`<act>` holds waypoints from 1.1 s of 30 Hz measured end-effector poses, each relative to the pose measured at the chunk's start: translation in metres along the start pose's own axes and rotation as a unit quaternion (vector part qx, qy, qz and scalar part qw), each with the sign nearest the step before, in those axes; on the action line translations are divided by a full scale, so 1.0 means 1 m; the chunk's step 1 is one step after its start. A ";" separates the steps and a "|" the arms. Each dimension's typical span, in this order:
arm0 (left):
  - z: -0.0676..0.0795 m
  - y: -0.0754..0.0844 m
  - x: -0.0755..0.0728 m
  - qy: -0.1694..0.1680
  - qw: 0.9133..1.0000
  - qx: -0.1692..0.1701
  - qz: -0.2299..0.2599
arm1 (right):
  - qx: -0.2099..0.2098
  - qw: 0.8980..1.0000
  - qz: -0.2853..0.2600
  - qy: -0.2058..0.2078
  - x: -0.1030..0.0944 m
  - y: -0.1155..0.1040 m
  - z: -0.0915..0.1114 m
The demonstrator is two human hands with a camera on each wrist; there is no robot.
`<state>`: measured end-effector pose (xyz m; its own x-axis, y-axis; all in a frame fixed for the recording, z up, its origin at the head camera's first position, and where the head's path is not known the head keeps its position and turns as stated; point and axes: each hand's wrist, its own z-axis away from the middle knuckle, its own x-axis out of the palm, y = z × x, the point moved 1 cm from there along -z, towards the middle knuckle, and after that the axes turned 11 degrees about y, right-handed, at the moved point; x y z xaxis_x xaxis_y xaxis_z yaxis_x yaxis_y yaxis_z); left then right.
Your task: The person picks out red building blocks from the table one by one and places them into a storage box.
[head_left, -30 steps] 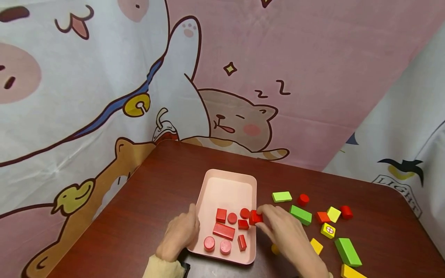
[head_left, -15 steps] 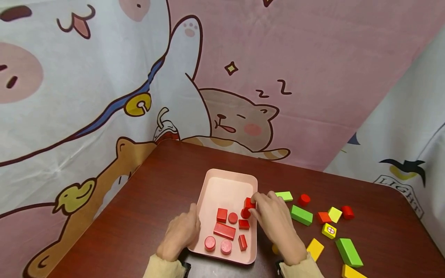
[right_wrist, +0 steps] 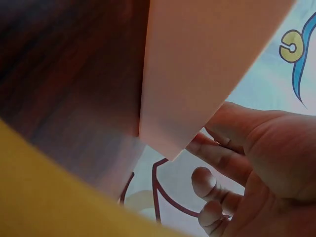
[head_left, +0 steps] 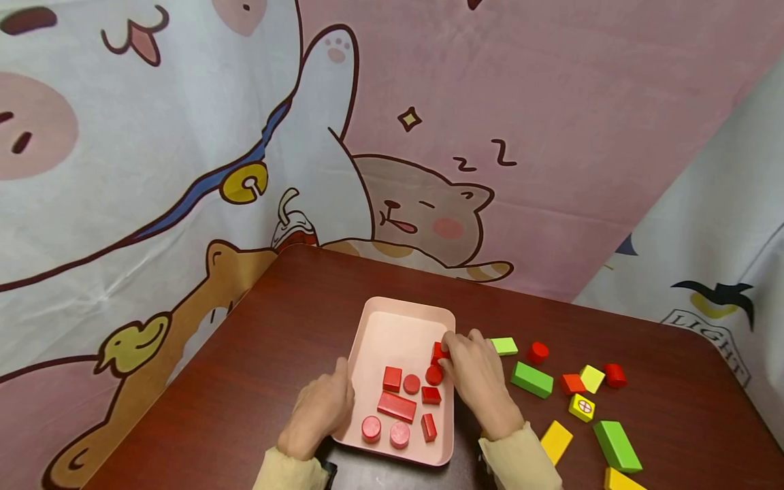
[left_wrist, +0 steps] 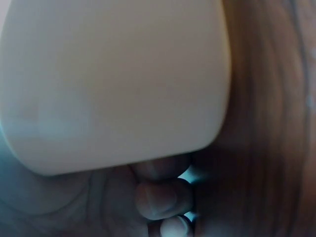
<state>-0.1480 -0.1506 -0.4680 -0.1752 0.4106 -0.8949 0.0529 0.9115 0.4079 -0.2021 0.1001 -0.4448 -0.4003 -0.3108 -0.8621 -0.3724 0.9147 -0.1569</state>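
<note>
A shallow pink tray (head_left: 392, 330) stands on the table, holding several red blocks of mixed shapes. My left hand (head_left: 320, 412) grips its left side, thumb along the rim; the left wrist view has curled fingers (left_wrist: 160, 197) under the tray's edge. Over the tray's right rim reaches my right hand (head_left: 480, 374), pinching a red block (head_left: 438, 353) just inside the wall. Close below that block lies a round red block (head_left: 433, 375). The tray wall (right_wrist: 197, 64) hides the pinched block in the right wrist view.
Right of the tray, on the dark wooden table (head_left: 306, 306), lie loose blocks: green (head_left: 531, 379), yellow (head_left: 556, 442) and red (head_left: 614, 375), among others. A patterned cloth (head_left: 520, 88) hangs behind the table.
My right hand has carried the red block leftward across the tray's right rim and down beside the round red block. The left hand keeps its place on the tray.
</note>
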 end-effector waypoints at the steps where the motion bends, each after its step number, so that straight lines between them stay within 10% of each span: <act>1: 0.000 0.000 0.000 0.000 1.000 -0.001 0.000 | -0.001 1.000 0.002 0.000 0.001 0.000 -0.001; 23: -0.001 -0.001 0.003 -0.008 1.000 -0.005 0.000 | 0.016 0.999 0.012 -0.047 0.010 -0.001 -0.010; 33: -0.001 -0.001 0.002 -0.009 1.000 -0.007 0.004 | -0.002 1.000 0.000 0.003 -0.005 0.000 -0.002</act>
<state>-0.1489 -0.1512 -0.4699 -0.1574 0.4175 -0.8949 0.0398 0.9082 0.4167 -0.2017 0.1011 -0.4392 -0.4062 -0.3125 -0.8587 -0.3764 0.9135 -0.1544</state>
